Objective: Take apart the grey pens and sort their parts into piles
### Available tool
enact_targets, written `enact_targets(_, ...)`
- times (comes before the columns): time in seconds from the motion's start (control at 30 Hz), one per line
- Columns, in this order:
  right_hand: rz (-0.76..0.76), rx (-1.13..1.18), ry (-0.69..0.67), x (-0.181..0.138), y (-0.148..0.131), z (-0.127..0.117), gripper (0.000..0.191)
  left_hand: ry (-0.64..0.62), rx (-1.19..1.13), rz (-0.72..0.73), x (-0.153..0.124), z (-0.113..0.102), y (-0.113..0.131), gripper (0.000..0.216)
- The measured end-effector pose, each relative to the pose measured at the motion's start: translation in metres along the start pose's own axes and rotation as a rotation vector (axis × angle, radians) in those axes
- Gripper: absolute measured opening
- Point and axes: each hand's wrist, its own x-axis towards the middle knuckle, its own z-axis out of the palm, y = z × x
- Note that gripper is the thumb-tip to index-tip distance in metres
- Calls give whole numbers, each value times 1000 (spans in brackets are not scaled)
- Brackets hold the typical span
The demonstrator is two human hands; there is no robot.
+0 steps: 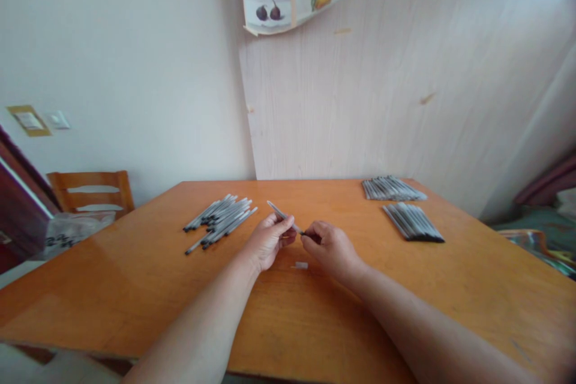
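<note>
My left hand (pixel 271 240) is closed round the barrel of a slim pen (pixel 278 210), whose far end points up and to the left. At the pen's dark lower end, the thumb and fingers of my right hand (pixel 330 247) are pinched together. My own fingers partly hide that dark end. Just below the hands, a small whitish translucent piece (pixel 301 265) lies on the table. To the left is a loose pile of similar pens (pixel 225 219), grey-white with dark ends.
On the right of the wooden table (pixel 288 330) lie a neat row of pens (pixel 413 222) and, behind it, a stacked bundle of pens (pixel 391 188). The wall (pixel 315 102) rises behind the table. A wooden chair (pixel 90 183) with a plastic bag (pixel 74 231) stands at the left.
</note>
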Motion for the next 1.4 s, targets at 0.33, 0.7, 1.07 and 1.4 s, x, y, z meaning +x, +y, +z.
enact_targets(0.33, 16, -32, -31, 1, 7, 0, 13, -83, -47, -46, -3, 1, 1, 26)
enact_targets(0.7, 13, -46, -75, 0, 0, 0, 14, 108, 106, -76, 1, 1, -2, 33)
enact_targets(1.07, 40, -50, -88, 3, 10, 1, 14, -41, 7, -90, -2, 1, 0, 20)
enact_targets(1.4, 18, -66, -105, 2, 5, 1, 13, 90, 89, -96, 1, 1, -4, 29)
